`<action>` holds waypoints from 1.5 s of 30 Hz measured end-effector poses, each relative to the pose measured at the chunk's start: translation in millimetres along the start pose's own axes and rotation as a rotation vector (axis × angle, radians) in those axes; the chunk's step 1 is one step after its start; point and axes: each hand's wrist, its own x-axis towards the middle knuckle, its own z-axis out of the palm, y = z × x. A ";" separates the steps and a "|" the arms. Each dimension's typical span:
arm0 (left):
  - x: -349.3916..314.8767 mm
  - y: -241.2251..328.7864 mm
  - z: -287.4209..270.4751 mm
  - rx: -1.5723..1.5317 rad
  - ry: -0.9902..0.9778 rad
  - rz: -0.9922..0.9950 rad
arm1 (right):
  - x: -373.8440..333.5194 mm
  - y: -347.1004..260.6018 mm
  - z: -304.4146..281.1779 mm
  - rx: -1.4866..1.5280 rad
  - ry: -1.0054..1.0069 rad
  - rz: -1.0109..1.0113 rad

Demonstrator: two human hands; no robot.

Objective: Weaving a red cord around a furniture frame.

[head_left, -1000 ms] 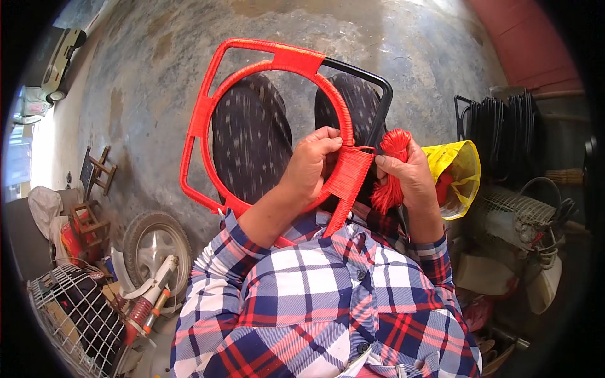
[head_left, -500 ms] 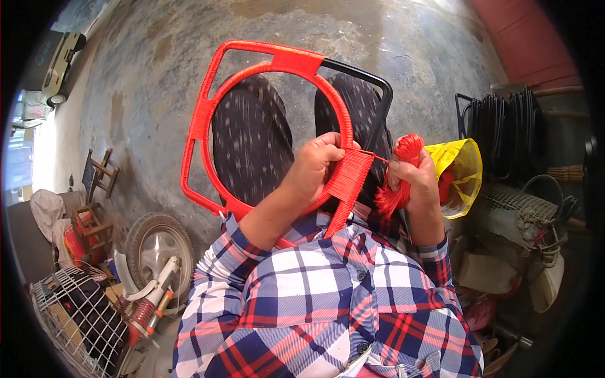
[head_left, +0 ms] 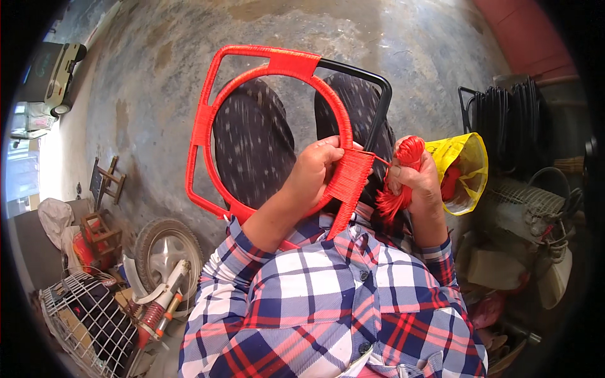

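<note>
A metal frame [head_left: 293, 65] lies across my knees, a round ring inside a squarish outer bar. Red cord wraps most of it tightly; the far right stretch of bar [head_left: 380, 97] is bare black. My left hand [head_left: 316, 169] is closed on the ring's right side, its thumb pressed beside a wide wrapped band [head_left: 350, 176]. Just right of that band, my right hand [head_left: 420, 183] grips a bundle of red cord [head_left: 411, 151], with loose ends hanging below the fist. A short strand runs taut from the band to this hand.
On my right stand an open yellow bag [head_left: 469, 167] with red material inside and a row of black metal frames [head_left: 509, 126]. To the left are a spoked wheel [head_left: 146, 252], a white wire basket [head_left: 82, 321] and a small wooden stool [head_left: 101, 233].
The whole view has shifted slightly, with the surroundings sliding a little to the right. Both hands keep their hold, and the strand between them stays taut.
</note>
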 end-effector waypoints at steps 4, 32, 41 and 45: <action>0.3 -1.5 -0.6 -0.003 -0.002 0.009 | -1.1 -1.0 2.0 -0.006 0.001 0.006; -5.7 3.0 14.4 0.281 -0.025 -0.007 | -7.1 -10.7 29.4 -0.051 0.067 -0.069; -7.1 4.1 12.0 0.178 -0.045 0.005 | 0.4 -28.2 -11.3 -0.212 0.020 -0.073; 1.4 0.1 -0.7 -0.039 -0.036 -0.037 | -14.1 -35.5 -40.3 -0.195 0.132 -0.069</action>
